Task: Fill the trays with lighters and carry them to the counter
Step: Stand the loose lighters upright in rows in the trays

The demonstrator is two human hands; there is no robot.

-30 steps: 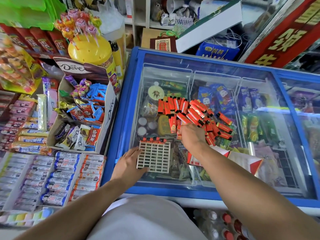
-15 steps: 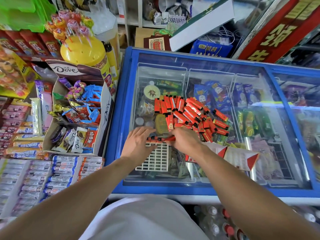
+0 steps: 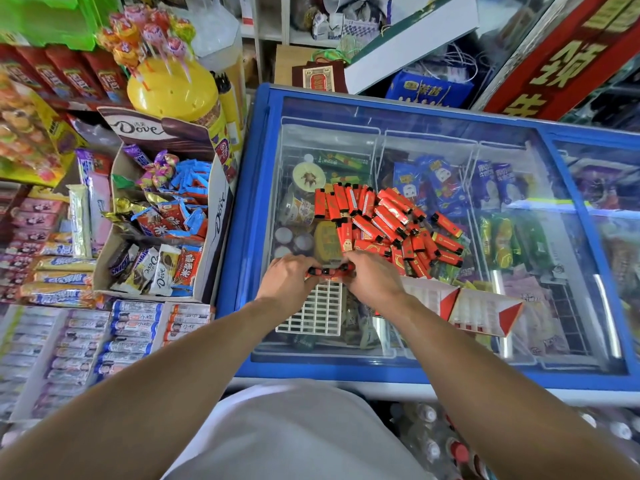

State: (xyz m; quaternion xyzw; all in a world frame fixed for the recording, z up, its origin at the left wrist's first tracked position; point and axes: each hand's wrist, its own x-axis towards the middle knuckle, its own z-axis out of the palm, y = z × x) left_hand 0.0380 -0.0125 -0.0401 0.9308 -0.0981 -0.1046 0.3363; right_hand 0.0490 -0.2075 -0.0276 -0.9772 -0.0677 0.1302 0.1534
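A white grid tray [image 3: 313, 315] lies on the glass lid of a blue chest freezer [image 3: 408, 370]. A row of red lighters with black caps [image 3: 330, 270] stands in the tray's far edge. My left hand [image 3: 289, 280] and my right hand [image 3: 372, 277] meet over that row, fingers pinched on the lighters. Just beyond the hands a heap of loose red lighters [image 3: 384, 221] is spread on the glass. The far end of the tray is hidden under my hands.
A red and white carton [image 3: 481, 311] lies on the glass right of the tray. A Dove chocolate display box [image 3: 162, 223] and racks of candy [image 3: 69, 341] stand to the left, with a yellow lollipop stand [image 3: 173, 90] behind. Bottles [image 3: 433, 441] sit below the freezer.
My left hand has left the tray's near left corner and moved up to the lighter row. My right hand has come back from the loose heap to the same row.
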